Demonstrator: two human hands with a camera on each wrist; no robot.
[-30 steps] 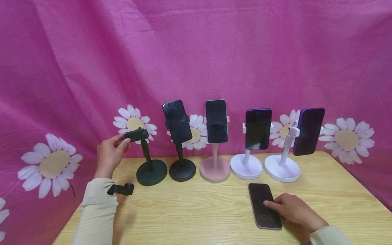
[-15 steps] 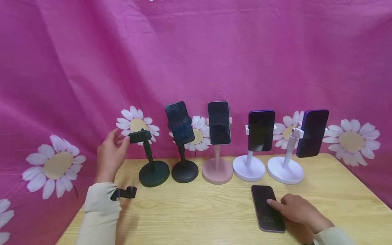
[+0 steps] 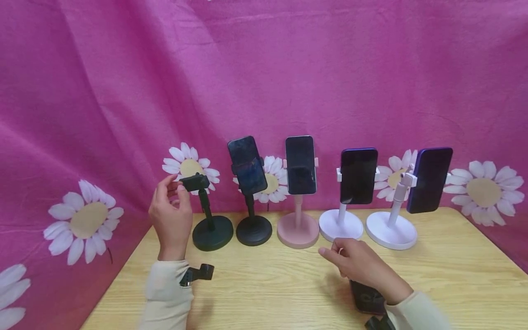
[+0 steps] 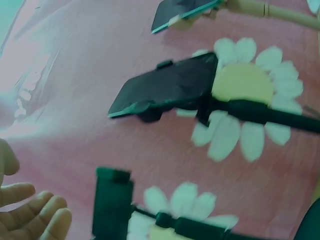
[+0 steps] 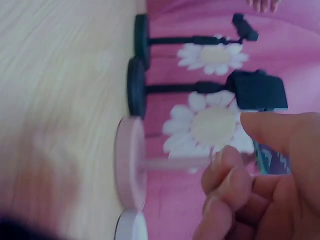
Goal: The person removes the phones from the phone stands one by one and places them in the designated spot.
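My left hand [image 3: 170, 222] is at the empty phone holder [image 3: 195, 182] on top of the dark green phone stand [image 3: 212, 233]. In the left wrist view its fingers [image 4: 37, 216] are spread loosely, a gap away from the holder [image 4: 113, 204]. Over the table, my right hand [image 3: 363, 266] is raised with nothing in it. The right wrist view shows that hand [image 5: 265, 185] with loosely bent fingers and the thumb stretched out. Beneath it a dark smartphone [image 3: 365, 299] lies face up on the wooden table [image 3: 264, 288], partly hidden by the hand and wrist.
Along the table's back stand a black stand [image 3: 253, 230], a pink stand [image 3: 298, 231] and two white stands, one nearer the middle [image 3: 340, 224] and one further right [image 3: 391, 230]. Each holds a phone. A pink flowered cloth [image 3: 264, 68] hangs behind them.
My right hand has let go of the smartphone and moved up and left, leaving it on the table. My left fingers have loosened from the dark green stand's holder.
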